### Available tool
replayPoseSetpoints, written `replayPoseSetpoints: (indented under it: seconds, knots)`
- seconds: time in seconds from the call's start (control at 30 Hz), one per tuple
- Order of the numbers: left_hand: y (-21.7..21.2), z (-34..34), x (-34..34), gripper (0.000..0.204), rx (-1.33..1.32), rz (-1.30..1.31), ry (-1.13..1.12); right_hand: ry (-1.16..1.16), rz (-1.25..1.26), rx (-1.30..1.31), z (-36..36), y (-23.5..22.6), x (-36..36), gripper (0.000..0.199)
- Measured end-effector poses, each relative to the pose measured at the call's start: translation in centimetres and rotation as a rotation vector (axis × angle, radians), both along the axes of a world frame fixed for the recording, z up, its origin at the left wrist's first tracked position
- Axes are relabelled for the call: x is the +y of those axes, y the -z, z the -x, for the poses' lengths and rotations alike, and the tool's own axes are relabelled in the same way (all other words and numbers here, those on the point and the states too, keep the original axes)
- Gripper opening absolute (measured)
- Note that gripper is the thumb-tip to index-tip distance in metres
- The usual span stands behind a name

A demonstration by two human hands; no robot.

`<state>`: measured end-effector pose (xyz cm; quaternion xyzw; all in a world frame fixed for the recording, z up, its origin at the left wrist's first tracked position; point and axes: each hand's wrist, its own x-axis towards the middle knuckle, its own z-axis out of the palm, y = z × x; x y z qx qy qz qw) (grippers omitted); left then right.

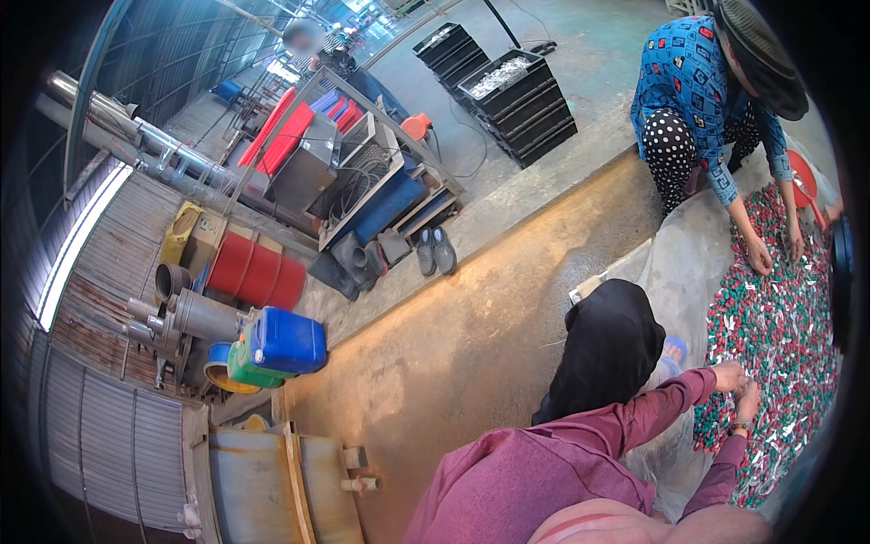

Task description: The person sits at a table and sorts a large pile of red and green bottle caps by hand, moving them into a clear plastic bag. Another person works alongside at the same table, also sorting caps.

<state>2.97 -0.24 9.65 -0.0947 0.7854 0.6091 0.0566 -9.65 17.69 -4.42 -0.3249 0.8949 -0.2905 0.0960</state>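
A wide spread of small red, green and white pieces (770,335) is lying on a translucent sheet (675,263), which is covering part of the brown floor (435,363). Over the edge of the spread, the left hand (728,376) and right hand (749,401) are working close together, fingers bending inward; whether they are pinching a piece, I cannot tell. At the spread's upper end, a co-worker in a blue patterned top (684,82) is stooping and reaching both hands into it, near a red basin (797,163). Left of the spread, beyond the bare floor, a concrete ledge (535,186) is running diagonally, with dark shoes (437,250) and stacked black crates (535,118) resting on it. Farthest left of the spread, a blue jerrycan (288,340) and a red drum (256,269) are standing before corrugated walls (109,453).
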Motion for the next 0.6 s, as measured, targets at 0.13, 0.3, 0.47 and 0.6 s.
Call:
replayPoseSetpoints:
  seconds: [0.13, 0.3, 0.47, 0.6]
  knots:
    - [0.0, 0.1, 0.0, 0.032, -0.013, 0.021, 0.006, -0.014, 0.003, 0.033, -0.3, -0.3, 0.1, 0.034]
    - [0.1, 0.1, 0.1, 0.031, -0.022, 0.0, 0.006, -0.037, -0.035, 0.113, -0.6, -0.3, -0.1, 0.029]
    - [0.2, 0.2, 0.0, 0.03, 0.007, -0.006, -0.001, 0.039, -0.066, -0.009, -0.9, -0.5, -0.5, 0.029]
    - [0.3, 0.2, -0.1, 0.031, -0.017, -0.02, -0.009, -0.062, -0.085, 0.091, -1.3, -1.3, -0.6, 0.029]
